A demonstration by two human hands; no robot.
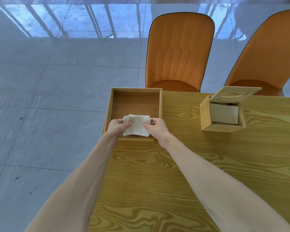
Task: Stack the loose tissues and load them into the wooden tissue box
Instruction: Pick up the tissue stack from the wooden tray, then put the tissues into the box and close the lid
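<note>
On the worktop (174, 164), a shallow wooden tray (160, 104) lies well left of the tissue box (206, 114), lid propped open. Left hand (117, 128) and right hand (156, 128) pinch the tissue stack (136, 125) above the tray's near end; squaring its edges first should ease loading. Lower sheets are hidden.

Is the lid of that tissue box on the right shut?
No, the lid of the tissue box is tilted up, with white tissues visible inside.
</note>
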